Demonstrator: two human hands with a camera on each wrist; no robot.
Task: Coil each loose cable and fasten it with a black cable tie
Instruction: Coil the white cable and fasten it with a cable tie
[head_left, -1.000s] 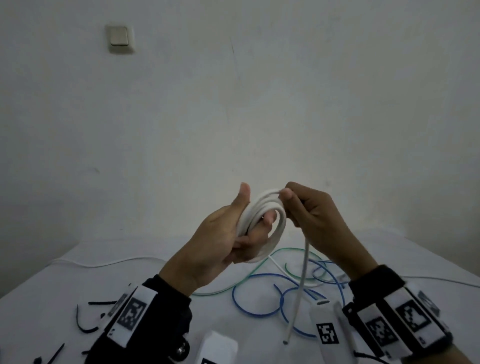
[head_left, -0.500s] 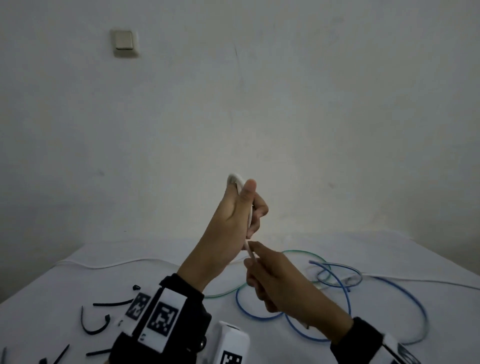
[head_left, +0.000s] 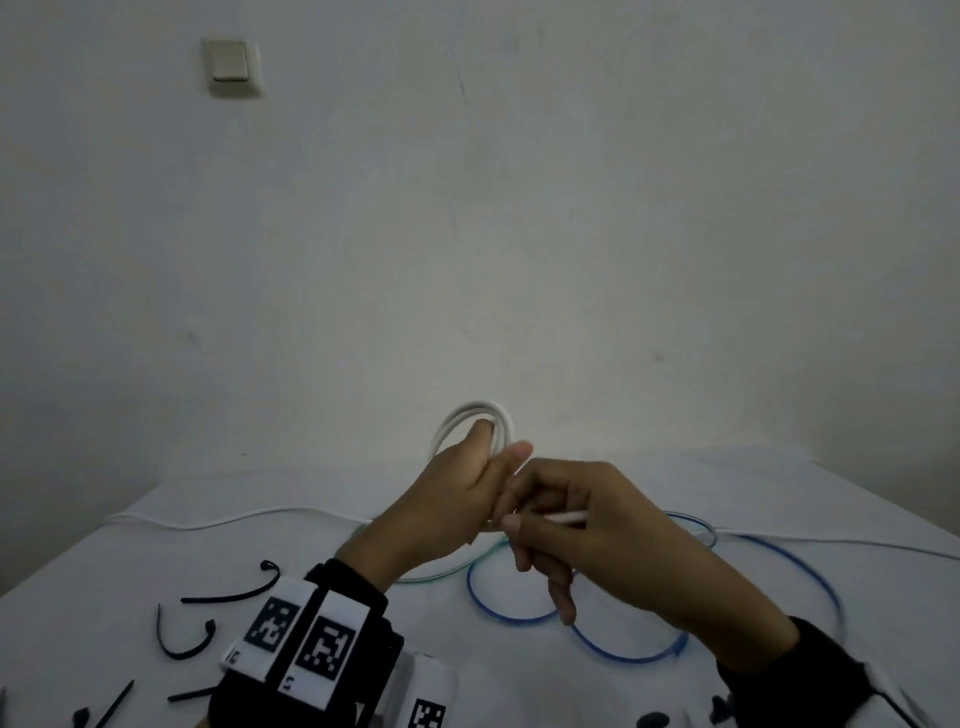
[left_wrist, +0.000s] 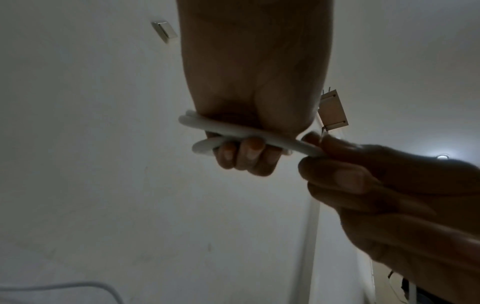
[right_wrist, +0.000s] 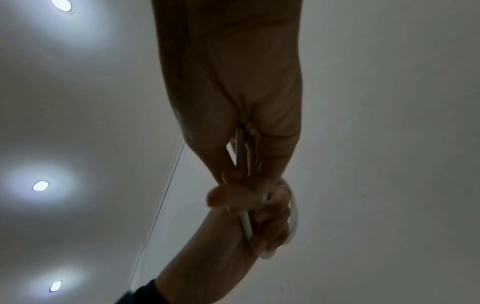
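Observation:
My left hand (head_left: 462, 493) grips a coil of white cable (head_left: 475, 415) held up above the table, fingers curled round its loops (left_wrist: 233, 131). Close against it on the right, my right hand (head_left: 571, 525) pinches the loose tail of the white cable (head_left: 563, 517), and the tail runs through its palm (right_wrist: 240, 144). Several black cable ties (head_left: 228, 595) lie on the white table at the lower left. Behind the hands a blue cable (head_left: 623, 652) and a green cable (head_left: 441, 571) lie loose on the table.
A thin white cable (head_left: 234, 519) runs across the back of the table (head_left: 93, 597) along the wall. A light switch (head_left: 228, 65) is on the wall at upper left. The blue loops spread over the table's right half.
My right hand has risen from below the left hand to right beside it, bringing the white tail up. The coil has turned so its loops show above my left hand.

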